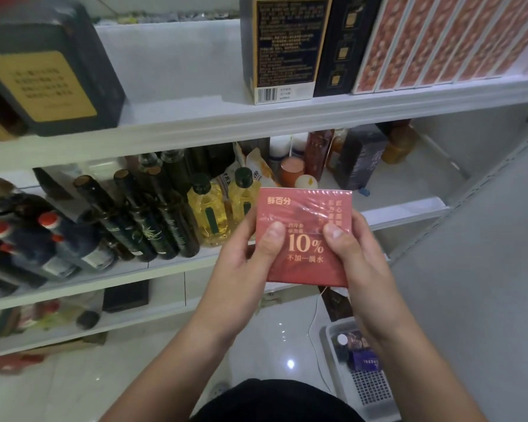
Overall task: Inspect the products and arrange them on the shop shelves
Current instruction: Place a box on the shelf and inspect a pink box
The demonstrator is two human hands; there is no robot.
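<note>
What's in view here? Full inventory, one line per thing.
red box: 1, red, shrink-wrapped, held in front of the shelves
dark container: 1, black with gold label, top shelf, left
barcoded box: 1, black and gold, top shelf, centre
patterned boxes: several in a row, orange-red, top shelf, right
glass bottles: several, dark, middle shelf
oil bottles: 2, yellow, middle shelf, right of the glass bottles
capped bottles: several, dark with red caps, middle shelf, left
basket: 1, white, floor, lower right, small items inside
shelves: white, three levels seen
left hand: grips the red box's left side, thumb on front
right hand: grips its right side, thumb on front
</note>
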